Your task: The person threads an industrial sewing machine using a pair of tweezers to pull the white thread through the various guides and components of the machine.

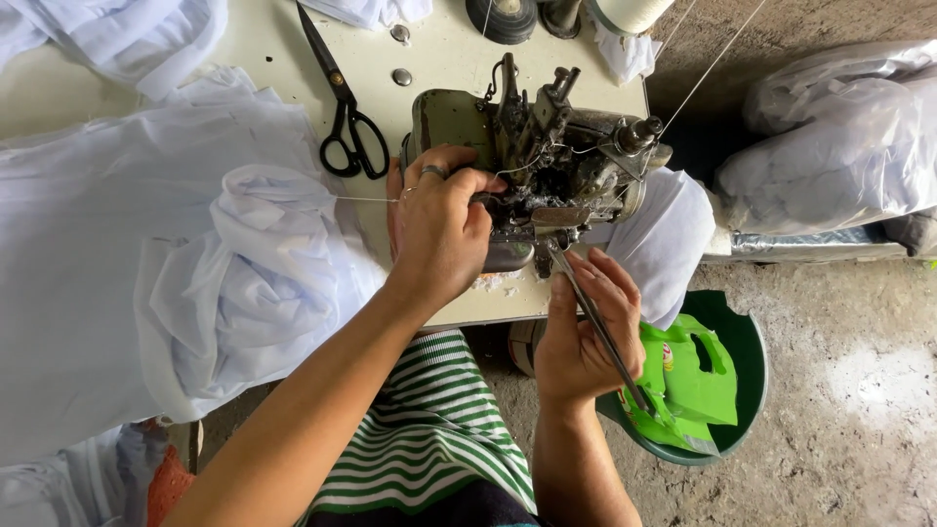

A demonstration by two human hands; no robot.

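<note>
Left hand (441, 226) pinches thin white thread (366, 199) at the grimy grey metal sewing machine (547, 161); right hand (578, 327) grips long steel tweezers (597, 327). Advisable: keep thread taut, tweezer tip steady.

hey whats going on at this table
A person in a striped top is bent over an old sewing machine. Their left hand is curled against the front of the machine, fingers at the threading area, with a thin thread running off to the left. Their right hand holds long tweezers, tip up near the needle area. White fabric is piled on the left, black scissors lie behind.
</note>
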